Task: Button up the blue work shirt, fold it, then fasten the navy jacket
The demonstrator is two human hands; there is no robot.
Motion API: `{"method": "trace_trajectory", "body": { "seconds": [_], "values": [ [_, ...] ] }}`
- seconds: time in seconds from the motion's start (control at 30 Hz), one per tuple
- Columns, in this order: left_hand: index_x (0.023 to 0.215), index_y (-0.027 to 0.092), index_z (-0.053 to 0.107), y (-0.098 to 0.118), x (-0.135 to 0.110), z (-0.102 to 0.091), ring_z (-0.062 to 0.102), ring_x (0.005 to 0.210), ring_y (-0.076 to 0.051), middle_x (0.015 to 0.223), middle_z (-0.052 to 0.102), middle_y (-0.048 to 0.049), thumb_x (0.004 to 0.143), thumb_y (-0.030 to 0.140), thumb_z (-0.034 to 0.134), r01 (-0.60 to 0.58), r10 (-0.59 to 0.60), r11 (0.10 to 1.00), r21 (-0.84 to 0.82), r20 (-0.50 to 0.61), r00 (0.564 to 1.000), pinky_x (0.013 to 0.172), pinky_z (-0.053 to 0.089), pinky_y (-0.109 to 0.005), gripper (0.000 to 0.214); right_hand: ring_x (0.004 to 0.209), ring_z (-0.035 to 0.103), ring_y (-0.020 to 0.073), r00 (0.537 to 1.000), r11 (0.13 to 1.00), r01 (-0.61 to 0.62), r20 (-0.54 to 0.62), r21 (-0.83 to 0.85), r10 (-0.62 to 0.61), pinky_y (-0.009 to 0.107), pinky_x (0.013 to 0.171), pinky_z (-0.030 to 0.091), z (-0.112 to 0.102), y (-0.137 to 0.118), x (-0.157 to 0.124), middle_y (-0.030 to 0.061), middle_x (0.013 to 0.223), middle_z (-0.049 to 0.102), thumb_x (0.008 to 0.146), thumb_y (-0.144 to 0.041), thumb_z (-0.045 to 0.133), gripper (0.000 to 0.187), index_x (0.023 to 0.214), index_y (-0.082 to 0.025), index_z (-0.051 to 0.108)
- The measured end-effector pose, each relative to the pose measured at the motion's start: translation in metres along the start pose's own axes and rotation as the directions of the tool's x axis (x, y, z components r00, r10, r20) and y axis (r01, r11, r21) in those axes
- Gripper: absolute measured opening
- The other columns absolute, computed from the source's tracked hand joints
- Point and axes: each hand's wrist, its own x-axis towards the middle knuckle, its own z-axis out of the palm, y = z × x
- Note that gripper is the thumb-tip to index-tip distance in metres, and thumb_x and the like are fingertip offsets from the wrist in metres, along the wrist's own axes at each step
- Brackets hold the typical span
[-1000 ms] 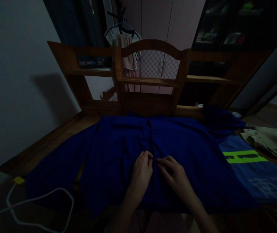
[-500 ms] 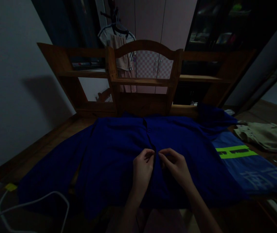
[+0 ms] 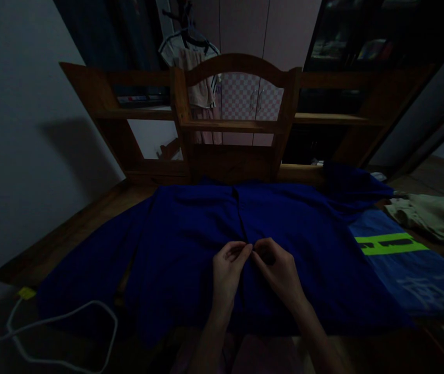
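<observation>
A dark blue long-sleeved shirt (image 3: 190, 234) lies spread over the desk, its front opening running down the middle. My left hand (image 3: 227, 267) pinches the cloth at the edge of that opening, thumb against fingers. Right beside it, my right hand (image 3: 278, 267) pinches the facing edge, and the fingertips of both hands nearly touch. Whatever small part sits between the fingertips, perhaps a button, is too dark and covered to make out. One sleeve stretches to the left; the other is bunched at the far right.
A wooden shelf frame (image 3: 237, 126) rises behind the shirt. To the right lie a folded blue cloth with a bright green stripe (image 3: 391, 244) and a pale folded cloth (image 3: 434, 215). A white cable (image 3: 64, 317) loops at lower left. Clothes on a hanger (image 3: 196, 67) hang beyond.
My two hands have come closer together, the left thumb now meeting the right fingertips at the shirt's opening. The view has shifted slightly.
</observation>
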Motion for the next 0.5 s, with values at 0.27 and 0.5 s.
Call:
{"method": "trace_trajectory", "body": {
  "seconds": [0.27, 0.5],
  "values": [
    [0.077, 0.011, 0.062, -0.0063, -0.0001, -0.0021, 0.06, 0.083, -0.016, 0.082, 0.064, -0.0062, 0.077, 0.031, 0.072, -0.028, 0.025, 0.997, -0.071, -0.037, 0.999, 0.077, 0.044, -0.022, 0.023, 0.079, 0.059, 0.0141, 0.997, 0.999, 0.038, -0.062, -0.032, -0.04, 0.025, 0.071, 0.044, -0.0007, -0.0065, -0.0039, 0.0005, 0.087, 0.06, 0.093, -0.024, 0.053, 0.005, 0.094, -0.019, 0.054],
    [0.09, 0.013, 0.058, -0.0021, 0.0012, -0.0033, 0.061, 0.087, -0.015, 0.089, 0.063, -0.0057, 0.073, 0.022, 0.073, 0.004, -0.002, 0.991, -0.137, 0.011, 1.0, 0.079, 0.046, -0.021, 0.024, 0.08, 0.059, 0.0151, 0.998, 0.999, 0.026, -0.057, -0.048, -0.029, 0.026, 0.072, 0.044, -0.0007, -0.0011, -0.0029, 0.0012, 0.088, 0.061, 0.094, -0.025, 0.052, 0.006, 0.095, -0.019, 0.054]
  ]
}}
